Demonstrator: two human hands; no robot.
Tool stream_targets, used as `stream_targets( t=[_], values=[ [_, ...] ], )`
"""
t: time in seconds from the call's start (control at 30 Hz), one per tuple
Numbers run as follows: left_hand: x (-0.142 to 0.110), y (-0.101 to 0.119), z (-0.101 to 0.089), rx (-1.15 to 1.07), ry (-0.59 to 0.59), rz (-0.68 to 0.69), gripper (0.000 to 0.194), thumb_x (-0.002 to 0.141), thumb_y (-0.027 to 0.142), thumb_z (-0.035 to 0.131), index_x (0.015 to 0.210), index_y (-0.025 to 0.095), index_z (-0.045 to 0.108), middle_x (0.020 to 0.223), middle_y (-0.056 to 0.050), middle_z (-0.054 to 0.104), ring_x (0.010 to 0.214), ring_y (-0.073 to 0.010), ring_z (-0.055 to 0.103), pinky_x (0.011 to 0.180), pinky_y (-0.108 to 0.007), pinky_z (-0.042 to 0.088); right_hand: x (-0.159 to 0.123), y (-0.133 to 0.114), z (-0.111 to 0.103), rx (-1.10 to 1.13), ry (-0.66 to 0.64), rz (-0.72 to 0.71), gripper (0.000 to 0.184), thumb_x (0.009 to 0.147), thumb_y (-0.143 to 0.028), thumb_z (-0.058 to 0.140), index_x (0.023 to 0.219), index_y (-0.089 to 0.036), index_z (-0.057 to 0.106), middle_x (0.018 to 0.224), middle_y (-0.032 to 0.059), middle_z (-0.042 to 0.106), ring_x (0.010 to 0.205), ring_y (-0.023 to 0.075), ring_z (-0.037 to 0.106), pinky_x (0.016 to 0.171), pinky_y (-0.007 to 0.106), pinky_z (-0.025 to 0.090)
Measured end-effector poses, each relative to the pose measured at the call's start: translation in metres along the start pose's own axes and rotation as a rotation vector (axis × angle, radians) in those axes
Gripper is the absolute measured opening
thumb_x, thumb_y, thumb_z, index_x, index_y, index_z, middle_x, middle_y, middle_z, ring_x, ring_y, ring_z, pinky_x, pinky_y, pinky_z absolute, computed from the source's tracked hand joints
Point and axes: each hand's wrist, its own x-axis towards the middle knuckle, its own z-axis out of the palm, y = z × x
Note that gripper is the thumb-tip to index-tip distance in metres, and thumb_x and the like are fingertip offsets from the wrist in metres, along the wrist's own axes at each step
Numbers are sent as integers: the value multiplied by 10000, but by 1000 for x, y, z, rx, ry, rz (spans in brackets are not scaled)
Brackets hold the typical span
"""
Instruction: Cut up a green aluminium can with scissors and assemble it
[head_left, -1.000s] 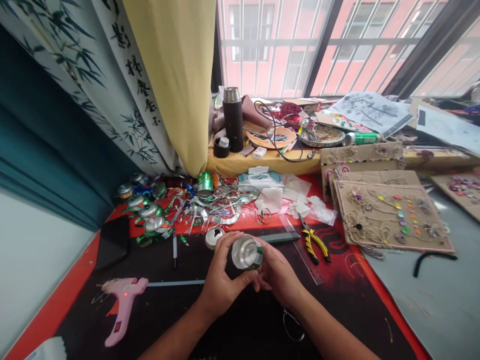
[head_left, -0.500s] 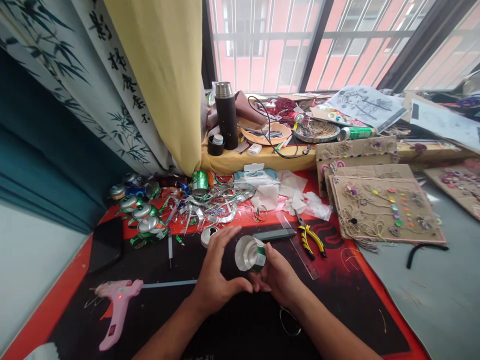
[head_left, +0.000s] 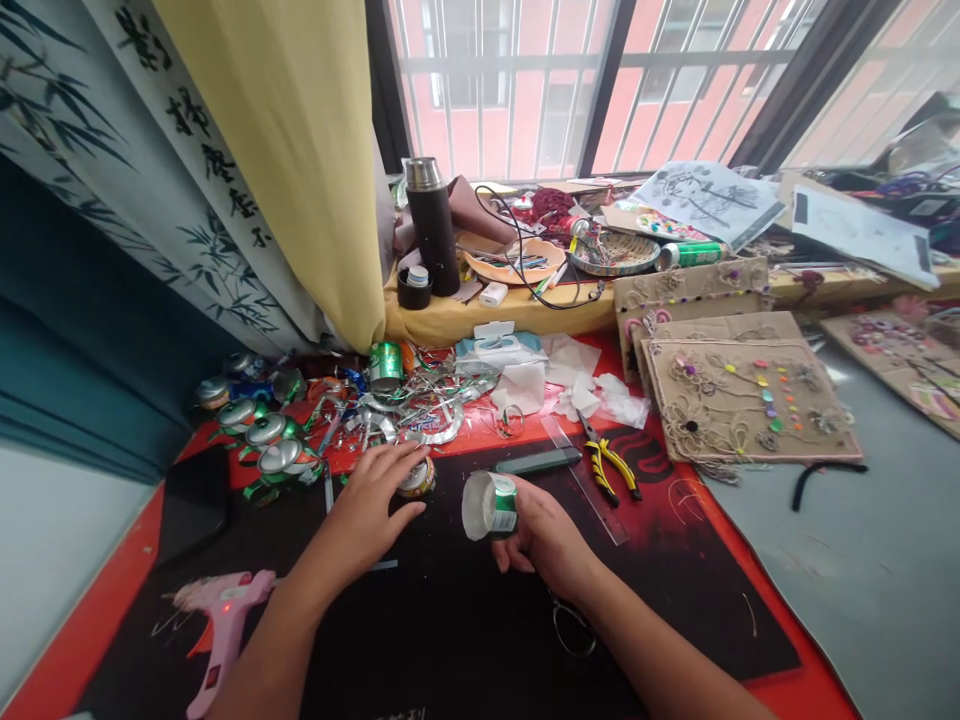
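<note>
A cut-down aluminium can point(head_left: 491, 506), green and white outside with a flared silver rim, is gripped in my right hand point(head_left: 551, 535) by its right side. My left hand point(head_left: 373, 505) is empty, fingers and thumb spread, over the dark mat. Just beyond its fingertips stands a short can piece point(head_left: 417, 478), partly covered by the fingers; whether they touch it I cannot tell. A pink glue gun point(head_left: 229, 610) lies left of my left forearm. A pair of scissors, of which a handle loop point(head_left: 574, 628) shows, lies partly hidden under my right forearm.
Yellow-handled pliers point(head_left: 609, 465), a clear ruler point(head_left: 589, 490) and a dark green utility knife point(head_left: 538, 461) lie beyond my right hand. Cut cans point(head_left: 281, 455) and metal strips point(head_left: 405, 410) crowd the back left. Decorated cardboard panels point(head_left: 750, 390) stand at right; a black thermos point(head_left: 433, 235) is behind.
My left hand has moved left, away from the cut-down can, toward the short can piece. The can has turned in my right hand, showing more of its side. The view has shifted slightly.
</note>
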Motion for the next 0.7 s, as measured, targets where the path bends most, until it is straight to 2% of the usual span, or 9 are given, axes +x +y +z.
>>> stream_targets(
  t=[0.17, 0.27, 0.37, 0.43, 0.53, 0.6, 0.7],
  values=[
    [2, -2, 11, -3, 11, -6, 555, 952, 220, 668, 1502, 283, 632, 1540, -80, 643, 1438, -336, 512, 1243, -582, 407, 0, 0, -1, -43, -11, 3, 770, 870, -792, 736, 1264, -132, 696, 711, 23, 687, 443, 117, 602, 344, 159, 257],
    [3, -1, 8, -44, 32, -41, 541, 942, 243, 674, 1482, 271, 653, 1477, -100, 674, 1400, -348, 552, 1229, -586, 416, -1, 0, 0, -50, -10, 12, 795, 859, -797, 745, 1297, -136, 692, 739, 35, 703, 456, 120, 615, 347, 158, 266],
    [3, 7, -1, -142, 100, -115, 541, 932, 347, 721, 1466, 285, 663, 1452, -106, 675, 1382, -360, 580, 1225, -587, 411, -1, 0, -1, -46, -9, 11, 789, 865, -793, 742, 1298, -135, 693, 741, 34, 705, 454, 115, 612, 347, 156, 262],
    [3, 13, -8, -276, 174, -197, 572, 925, 439, 752, 1472, 305, 650, 1482, -101, 653, 1392, -358, 585, 1226, -569, 409, 0, 1, -1, -43, -12, 8, 775, 876, -789, 733, 1288, -133, 694, 727, 26, 697, 450, 114, 608, 347, 157, 263],
    [2, 21, -15, -641, 229, -311, 656, 911, 537, 775, 1502, 306, 607, 1480, -102, 662, 1362, -346, 627, 1172, -514, 472, 1, 2, -1, -39, -15, 3, 760, 884, -788, 724, 1259, -127, 691, 696, 11, 679, 447, 116, 603, 348, 161, 270],
    [1, 24, -15, -871, 212, -350, 657, 908, 555, 780, 1489, 297, 616, 1461, -101, 685, 1353, -338, 640, 1140, -474, 502, 1, 2, -1, -39, -2, -2, 753, 889, -792, 711, 1234, -123, 683, 674, 8, 677, 435, 115, 589, 347, 165, 266],
    [1, 28, -10, -1034, 149, -383, 593, 898, 561, 799, 1410, 283, 686, 1456, -100, 704, 1364, -339, 635, 1127, -439, 505, 2, -1, 0, -61, 40, -14, 748, 911, -807, 664, 1200, -117, 667, 602, 2, 666, 391, 101, 518, 348, 170, 238]
  ],
)
